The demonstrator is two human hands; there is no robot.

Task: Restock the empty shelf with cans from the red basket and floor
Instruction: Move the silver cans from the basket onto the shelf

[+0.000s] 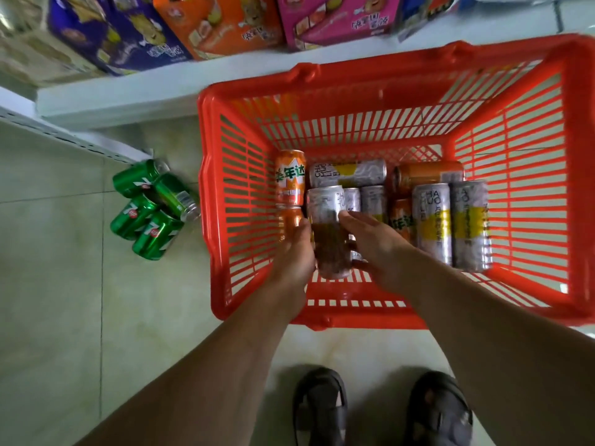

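The red basket (528, 304) stands on the floor and holds several cans lying on their sides: orange ones (289, 178) and tall silver-and-yellow ones (470, 226). Both my hands are inside it, near its left end. My left hand (294, 252) grips a tall silver can (326, 207) from the left, lifting it off the pile. From the right, my right hand (376, 243) holds the same can, fingers along its side and thumb near its bottom end. Several green 7up cans (151, 210) lie heaped on the floor left of the basket.
A white shelf edge (74, 140) runs diagonally at the left, just behind the green cans. Above it, a white shelf (128, 94) carries purple, orange and pink boxes (222, 24). Pale floor tiles lie to the left. My sandalled feet (380, 410) stand just before the basket.
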